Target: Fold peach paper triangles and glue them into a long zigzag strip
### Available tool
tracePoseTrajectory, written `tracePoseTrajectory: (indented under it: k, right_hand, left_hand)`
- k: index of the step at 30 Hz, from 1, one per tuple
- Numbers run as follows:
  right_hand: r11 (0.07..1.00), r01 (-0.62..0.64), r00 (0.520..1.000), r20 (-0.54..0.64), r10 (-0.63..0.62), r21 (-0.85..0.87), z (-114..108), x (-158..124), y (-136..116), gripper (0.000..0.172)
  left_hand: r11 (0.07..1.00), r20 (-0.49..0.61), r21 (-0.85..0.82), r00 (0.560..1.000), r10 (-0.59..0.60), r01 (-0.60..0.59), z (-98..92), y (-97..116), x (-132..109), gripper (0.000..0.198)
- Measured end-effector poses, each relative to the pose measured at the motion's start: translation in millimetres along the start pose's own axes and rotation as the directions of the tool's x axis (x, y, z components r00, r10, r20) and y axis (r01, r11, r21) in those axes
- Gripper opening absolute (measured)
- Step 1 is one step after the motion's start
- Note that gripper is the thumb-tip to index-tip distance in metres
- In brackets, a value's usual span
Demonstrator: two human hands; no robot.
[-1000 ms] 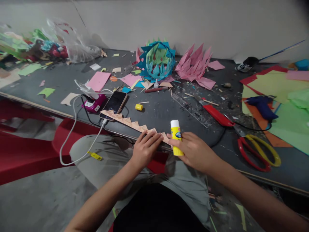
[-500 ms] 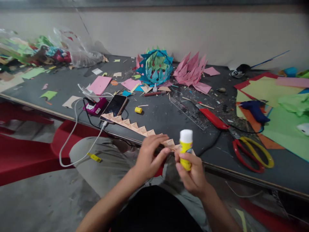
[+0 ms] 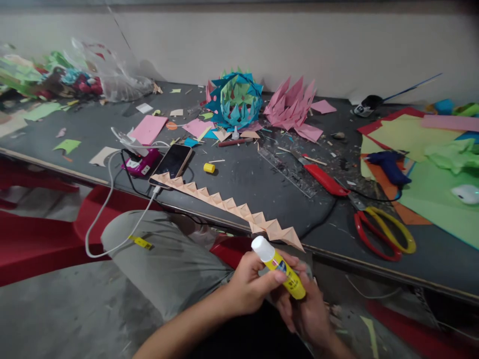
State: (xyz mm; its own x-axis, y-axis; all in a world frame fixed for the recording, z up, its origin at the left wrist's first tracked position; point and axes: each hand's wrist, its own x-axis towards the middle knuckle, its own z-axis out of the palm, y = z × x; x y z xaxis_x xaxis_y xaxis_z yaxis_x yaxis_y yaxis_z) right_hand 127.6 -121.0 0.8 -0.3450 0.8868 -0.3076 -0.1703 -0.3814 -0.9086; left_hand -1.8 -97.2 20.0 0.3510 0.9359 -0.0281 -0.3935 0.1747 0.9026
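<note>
A yellow glue stick [image 3: 286, 276] with its white end bared is tilted up to the left above my lap. My left hand [image 3: 254, 284] grips it from the left, thumb across the label. Around its lower end my right hand [image 3: 305, 304] is closed, its fingers partly hidden. Just beyond the hands, a strip of folded peach paper triangles [image 3: 224, 204] lies along the table's front edge, its left end over the phone [image 3: 172, 162]. The yellow glue cap [image 3: 209, 168] rests on the table behind the strip.
Red-and-yellow-handled scissors [image 3: 381, 232], a red-handled tool [image 3: 325, 179] and a blue glue gun [image 3: 391, 167] lie right, near stacked coloured paper [image 3: 441, 199]. Blue-green [image 3: 239, 102] and pink [image 3: 292, 107] folded-paper pieces stand at the back. A white cable [image 3: 112, 254] loops off the front edge beside the purple power adapter [image 3: 142, 162].
My left hand has left the paper strip and taken hold of the glue stick. The glue stick has come lower and nearer, tilting left. The strip's right end is now uncovered.
</note>
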Motion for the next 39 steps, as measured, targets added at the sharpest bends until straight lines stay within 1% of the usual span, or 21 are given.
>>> tracePoseTrajectory:
  k: [1, 3, 6, 8, 12, 14, 16, 17, 20, 22, 23, 25, 26, 27, 28, 29, 31, 33, 34, 36, 39]
  right_hand:
    - [0.99, -0.059, 0.998, 0.005, 0.059, 0.132, 3.7, 0.2, 2.5, 0.067]
    - [0.966, -0.054, 0.996, -0.059, 0.072, 0.254, 7.1, 1.8, 5.9, 0.061]
    - [0.981, 0.036, 0.981, -0.192, 0.001, 0.19, 3.0, 4.3, 8.1, 0.046]
    - [0.987, 0.031, 0.983, -0.181, -0.003, 0.155, -1.6, 4.6, 9.2, 0.038]
    - [0.992, 0.002, 0.994, -0.107, 0.012, 0.126, -4.2, 2.1, 10.2, 0.054]
    - [0.992, 0.09, 0.993, -0.081, -0.083, 0.09, -1.5, 0.5, 8.4, 0.054]
    - [0.973, 0.222, 0.973, -0.075, -0.218, 0.063, 2.6, -0.7, 4.5, 0.058]
    - [0.956, 0.289, 0.954, -0.095, -0.283, 0.052, 4.4, -1.0, 1.9, 0.056]
    - [0.9, 0.436, 0.885, -0.181, -0.429, -0.004, 4.4, -0.3, -9.5, 0.035]
    - [0.865, 0.499, 0.841, -0.21, -0.499, -0.056, -2.8, 2.6, -21.2, 0.026]
    - [0.846, 0.525, 0.817, -0.222, -0.532, -0.097, -8.3, 5.3, -28.6, 0.025]
    - [0.774, 0.586, 0.722, -0.281, -0.633, -0.237, -21.3, 14.2, -45.7, 0.024]
    - [0.713, 0.615, 0.659, -0.278, -0.699, -0.336, -27.6, 20.6, -54.5, 0.025]
    - [0.668, 0.619, 0.626, -0.255, -0.737, -0.412, -33.0, 28.2, -62.8, 0.024]
    - [0.653, 0.611, 0.629, -0.225, -0.744, -0.447, -37.3, 36.8, -70.0, 0.021]
    - [0.654, 0.591, 0.672, -0.161, -0.723, -0.472, -40.2, 46.0, -75.7, 0.019]
    - [0.653, 0.551, 0.765, 0.002, -0.644, -0.52, -42.1, 65.5, -81.2, 0.02]
    - [0.621, 0.554, 0.795, 0.133, -0.591, -0.555, -39.9, 83.5, -78.8, 0.026]
    - [0.616, 0.553, 0.807, 0.176, -0.564, -0.561, -38.0, 91.1, -75.3, 0.03]
    - [0.648, 0.539, 0.832, 0.219, -0.51, -0.537, -33.8, 102.3, -65.6, 0.036]
    - [0.732, 0.502, 0.864, 0.23, -0.448, -0.461, -29.9, 109.3, -50.9, 0.037]
  left_hand:
    - [1.0, -0.008, 0.002, 1.0, -0.012, 0.012, 0.8, -0.2, 0.6, 0.041]
    - [0.999, -0.061, -0.014, 0.997, -0.041, 0.04, 2.4, -0.7, 1.8, 0.045]
    - [0.997, -0.106, -0.038, 0.992, -0.07, 0.067, 4.4, -1.8, 2.6, 0.048]
    - [0.998, -0.077, -0.003, 0.995, -0.065, 0.065, 5.0, -2.5, 1.8, 0.047]
    - [0.993, -0.032, 0.107, 0.998, -0.049, 0.052, 4.3, -1.7, -1.5, 0.05]
    - [0.981, -0.036, 0.194, 0.999, 0.0, 0.007, 4.4, 1.3, -2.3, 0.05]
    - [0.945, 0.003, 0.311, 0.995, 0.1, -0.096, 5.9, 5.6, -2.1, 0.048]
    - [0.918, 0.04, 0.366, 0.988, 0.15, -0.154, 7.2, 7.5, -1.6, 0.049]
    - [0.818, 0.181, 0.483, 0.95, 0.254, -0.311, 10.7, 9.3, 0.1, 0.054]
    - [0.762, 0.219, 0.534, 0.931, 0.292, -0.365, 8.2, 8.1, 1.5, 0.052]
    - [0.729, 0.213, 0.568, 0.924, 0.318, -0.382, 4.1, 7.9, 2.4, 0.045]
    - [0.63, 0.149, 0.675, 0.907, 0.395, -0.385, -10.7, 11.1, 5.8, 0.026]
    - [0.559, 0.112, 0.741, 0.89, 0.442, -0.371, -20.9, 14.8, 8.6, 0.018]
    - [0.471, 0.084, 0.81, 0.864, 0.496, -0.35, -32.3, 19.8, 12.4, 0.016]
    - [0.374, 0.077, 0.871, 0.841, 0.535, -0.317, -44.0, 25.7, 17.2, 0.016]
    - [0.277, 0.101, 0.917, 0.839, 0.534, -0.287, -55.4, 32.0, 22.7, 0.017]
    - [0.109, 0.177, 0.963, 0.887, 0.426, -0.245, -74.0, 43.1, 34.5, 0.019]
    - [-0.003, 0.213, 0.976, 0.938, 0.272, -0.22, -85.0, 49.7, 44.7, 0.02]
    - [-0.044, 0.218, 0.976, 0.954, 0.205, -0.214, -87.8, 51.0, 48.4, 0.02]
    - [-0.095, 0.222, 0.973, 0.968, 0.119, -0.211, -90.0, 50.2, 52.4, 0.02]
    - [-0.108, 0.25, 0.965, 0.963, 0.098, -0.24, -91.4, 45.8, 52.2, 0.018]
